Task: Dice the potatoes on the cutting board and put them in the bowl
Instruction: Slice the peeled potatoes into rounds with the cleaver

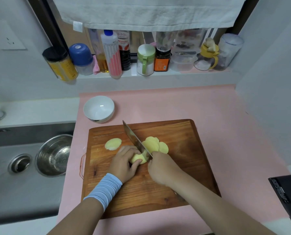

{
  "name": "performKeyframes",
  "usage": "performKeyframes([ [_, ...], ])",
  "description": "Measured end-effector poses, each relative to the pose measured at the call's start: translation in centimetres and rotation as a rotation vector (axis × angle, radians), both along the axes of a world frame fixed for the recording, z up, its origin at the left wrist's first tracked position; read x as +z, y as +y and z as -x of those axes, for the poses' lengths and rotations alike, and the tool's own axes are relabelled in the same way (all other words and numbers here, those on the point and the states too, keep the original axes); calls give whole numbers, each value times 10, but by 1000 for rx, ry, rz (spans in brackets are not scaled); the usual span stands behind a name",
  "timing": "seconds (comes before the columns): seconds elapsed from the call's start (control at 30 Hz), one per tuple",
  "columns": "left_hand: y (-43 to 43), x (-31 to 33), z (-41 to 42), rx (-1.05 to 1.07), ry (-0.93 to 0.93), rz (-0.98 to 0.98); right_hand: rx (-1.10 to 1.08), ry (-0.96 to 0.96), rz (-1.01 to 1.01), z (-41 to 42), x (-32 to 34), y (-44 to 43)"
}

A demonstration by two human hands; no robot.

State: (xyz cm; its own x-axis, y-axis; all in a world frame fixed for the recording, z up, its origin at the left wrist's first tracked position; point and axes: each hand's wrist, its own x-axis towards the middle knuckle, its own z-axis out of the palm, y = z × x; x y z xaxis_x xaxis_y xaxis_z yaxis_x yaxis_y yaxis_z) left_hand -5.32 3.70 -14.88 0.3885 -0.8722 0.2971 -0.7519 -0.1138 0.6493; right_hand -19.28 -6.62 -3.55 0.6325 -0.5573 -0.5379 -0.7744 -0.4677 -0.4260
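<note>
Pink mat [226,133]: it lies under the cutting board and shows on all sides of it.
Sink [14,192]: left of the cutting board, lower than the counter.
Cutting board [183,167]: wooden, flat on the mat, directly in front of the person.
Jars and bottles [114,53]: one row on a ledge, well behind the cutting board.
Steel pot [53,155]: inside the sink, near the left edge of the cutting board.
White bowl [105,116]: just behind the far left corner of the cutting board, upright, with nothing inside.
Right hand [161,168]: over the middle of the cutting board, fingers closed around the knife handle, which the hand hides.
Left hand [124,163]: over the cutting board, left of the right hand, fingers curled onto the potato piece.
Knife [132,138]: the blade points to the far left of the cutting board and its edge is down in the potato piece.
Cut slices [154,145]: an overlapping pile on the cutting board, touching the right side of the blade.
Potato piece [138,160]: on the cutting board, between the two hands.
Single slice [113,144]: flat on the cutting board, left of the blade, apart from the pile.
</note>
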Motion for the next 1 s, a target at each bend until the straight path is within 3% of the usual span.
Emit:
performKeyframes([
  [1.0,0,4,-1,-17,-14,-1,-90,-44,-23,18,-10,7],
])
